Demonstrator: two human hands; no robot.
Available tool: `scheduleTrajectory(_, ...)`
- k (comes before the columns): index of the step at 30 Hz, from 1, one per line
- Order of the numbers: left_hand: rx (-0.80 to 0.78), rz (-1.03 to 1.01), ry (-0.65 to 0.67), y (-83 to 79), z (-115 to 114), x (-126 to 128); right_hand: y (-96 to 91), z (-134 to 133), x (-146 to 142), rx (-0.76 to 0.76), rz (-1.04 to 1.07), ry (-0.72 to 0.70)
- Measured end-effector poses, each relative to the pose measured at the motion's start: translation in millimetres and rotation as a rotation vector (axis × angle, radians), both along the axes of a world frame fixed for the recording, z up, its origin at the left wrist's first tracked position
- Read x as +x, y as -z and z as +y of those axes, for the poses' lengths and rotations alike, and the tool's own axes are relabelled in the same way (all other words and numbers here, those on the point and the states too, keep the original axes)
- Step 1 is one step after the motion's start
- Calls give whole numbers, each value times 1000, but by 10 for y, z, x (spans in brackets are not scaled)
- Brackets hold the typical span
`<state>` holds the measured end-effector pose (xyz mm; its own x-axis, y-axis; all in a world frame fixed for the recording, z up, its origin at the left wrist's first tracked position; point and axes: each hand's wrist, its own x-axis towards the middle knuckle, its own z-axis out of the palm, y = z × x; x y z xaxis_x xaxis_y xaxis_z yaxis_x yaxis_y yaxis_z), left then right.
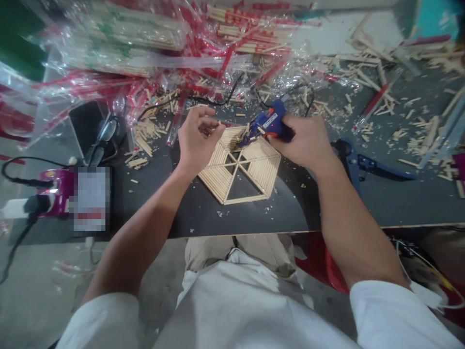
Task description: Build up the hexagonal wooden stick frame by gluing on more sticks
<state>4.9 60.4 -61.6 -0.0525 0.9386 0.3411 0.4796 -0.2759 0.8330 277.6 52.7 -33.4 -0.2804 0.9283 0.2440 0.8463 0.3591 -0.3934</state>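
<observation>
A blue hot glue gun (271,121) with orange parts is gripped in my right hand (303,140), its nozzle pointing left and down over the frame. Below it, a hexagonal frame of wooden sticks (261,169) lies flat on the dark table. Rows of sticks fill several of its triangular sections, while the near section has only a thin outer edge. My left hand (199,138) is at the frame's upper left, fingers curled toward the thumb. Whatever sits between those fingertips is too small to make out.
Plastic-wrapped stick bundles (145,39) crowd the back. Cut stick pieces (145,135) are scattered around. Blue-handled cutters (363,165) lie right of my right forearm. Eyeglasses (105,133), a dark phone (83,121), a blurred-screen phone (90,198) and a purple power adapter (54,191) are at left.
</observation>
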Motion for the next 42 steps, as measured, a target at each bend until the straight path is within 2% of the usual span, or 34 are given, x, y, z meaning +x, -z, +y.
scheduleTrajectory(12,-13,-13,4,-8,4,8,-63,-23,-25,30,-1,-22)
scheduleTrajectory(23,-16,-9,17,15,20,-6,-217,-56,172,74,-43,48)
scheduleTrajectory(28,-15,-14,24,11,18,-5,-186,-30,177,73,-64,-3)
scheduleTrajectory(42,-4,4,16,-6,4,-5,-168,-11,204,71,-87,-11)
